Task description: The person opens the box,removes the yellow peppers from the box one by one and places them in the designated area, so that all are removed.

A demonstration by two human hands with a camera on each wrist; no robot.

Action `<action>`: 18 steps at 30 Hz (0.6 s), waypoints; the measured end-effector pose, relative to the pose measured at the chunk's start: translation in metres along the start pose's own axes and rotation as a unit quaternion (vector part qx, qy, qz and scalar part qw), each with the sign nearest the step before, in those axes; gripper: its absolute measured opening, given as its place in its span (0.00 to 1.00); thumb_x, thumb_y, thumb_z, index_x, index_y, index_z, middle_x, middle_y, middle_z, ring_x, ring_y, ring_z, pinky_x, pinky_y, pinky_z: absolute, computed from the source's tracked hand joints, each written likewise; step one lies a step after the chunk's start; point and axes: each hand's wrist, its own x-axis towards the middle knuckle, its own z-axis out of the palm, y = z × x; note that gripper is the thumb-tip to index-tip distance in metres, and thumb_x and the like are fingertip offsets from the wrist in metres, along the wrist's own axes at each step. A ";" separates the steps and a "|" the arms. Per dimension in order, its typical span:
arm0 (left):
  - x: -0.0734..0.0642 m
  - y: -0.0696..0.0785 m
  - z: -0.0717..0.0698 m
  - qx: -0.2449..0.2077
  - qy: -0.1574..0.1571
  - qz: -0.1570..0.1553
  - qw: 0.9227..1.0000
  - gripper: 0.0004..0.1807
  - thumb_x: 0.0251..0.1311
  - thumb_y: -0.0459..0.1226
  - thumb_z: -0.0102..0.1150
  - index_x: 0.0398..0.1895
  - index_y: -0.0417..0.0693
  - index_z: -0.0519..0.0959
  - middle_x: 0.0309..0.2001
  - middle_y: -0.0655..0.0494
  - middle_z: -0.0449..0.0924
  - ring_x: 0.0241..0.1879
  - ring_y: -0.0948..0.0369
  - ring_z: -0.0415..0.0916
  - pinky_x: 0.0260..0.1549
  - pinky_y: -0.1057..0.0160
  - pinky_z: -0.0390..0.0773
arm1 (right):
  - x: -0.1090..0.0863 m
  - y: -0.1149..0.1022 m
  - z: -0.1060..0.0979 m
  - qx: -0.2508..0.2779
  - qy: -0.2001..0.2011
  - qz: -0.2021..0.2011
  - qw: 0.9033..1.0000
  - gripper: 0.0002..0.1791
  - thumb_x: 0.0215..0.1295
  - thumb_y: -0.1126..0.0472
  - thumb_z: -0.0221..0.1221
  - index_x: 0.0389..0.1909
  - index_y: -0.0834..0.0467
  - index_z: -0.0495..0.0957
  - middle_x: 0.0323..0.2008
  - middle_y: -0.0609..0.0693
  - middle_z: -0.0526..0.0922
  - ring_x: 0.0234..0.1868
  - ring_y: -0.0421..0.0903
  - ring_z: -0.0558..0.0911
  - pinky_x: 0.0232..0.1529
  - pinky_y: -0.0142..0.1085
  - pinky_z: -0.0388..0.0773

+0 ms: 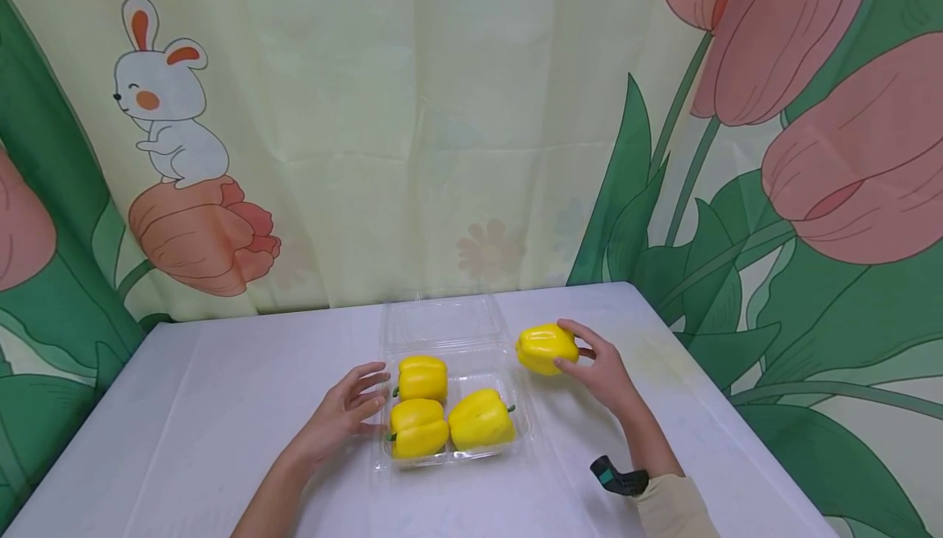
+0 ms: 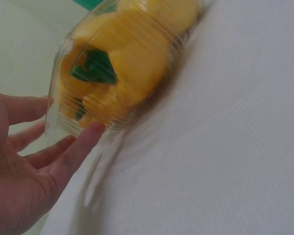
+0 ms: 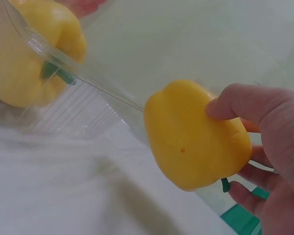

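Observation:
My right hand (image 1: 606, 370) grips a yellow bell pepper (image 1: 543, 349) by its stem end, thumb on one side and fingers on the other. In the right wrist view that bell pepper (image 3: 188, 134) is held up beside the wall of a clear plastic box (image 3: 83, 110). Three more yellow bell peppers sit in the box (image 1: 482, 452): one at back left (image 1: 423, 378), one at front left (image 1: 420, 429), one at front right (image 1: 482, 421). At the box's left side is my left hand (image 1: 342, 411), its fingers spread and fingertips at the wall (image 2: 63, 58).
The box's clear lid (image 1: 442, 321) stands open at its back. A white cloth covers the table (image 1: 221, 407). Behind the table hangs a curtain (image 1: 354, 128) printed with a rabbit and tulips. A black band with a small device (image 1: 619, 479) is on my right wrist.

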 end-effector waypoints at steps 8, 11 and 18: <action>-0.001 0.002 0.002 -0.002 0.012 -0.006 1.000 0.32 0.63 0.41 0.60 0.70 0.55 0.61 0.70 0.45 0.63 0.68 0.44 0.64 0.45 0.52 0.84 | -0.001 0.002 0.000 -0.007 -0.001 -0.004 1.000 0.33 0.62 0.58 0.64 0.67 0.54 0.67 0.68 0.56 0.69 0.67 0.55 0.66 0.64 0.55 0.70; -0.001 0.002 0.003 -0.002 0.018 -0.009 1.000 0.32 0.63 0.41 0.61 0.69 0.57 0.62 0.70 0.46 0.65 0.67 0.45 0.65 0.45 0.52 0.84 | 0.000 0.003 0.000 -0.009 0.000 -0.006 1.000 0.32 0.62 0.58 0.64 0.67 0.54 0.67 0.68 0.56 0.68 0.67 0.55 0.66 0.64 0.55 0.70; -0.001 0.002 0.003 -0.001 0.017 -0.008 1.000 0.32 0.63 0.42 0.60 0.69 0.57 0.62 0.70 0.46 0.64 0.67 0.45 0.66 0.45 0.52 0.84 | 0.001 0.007 0.001 -0.011 0.000 0.001 1.000 0.33 0.61 0.59 0.65 0.67 0.54 0.67 0.69 0.56 0.68 0.68 0.56 0.66 0.65 0.55 0.70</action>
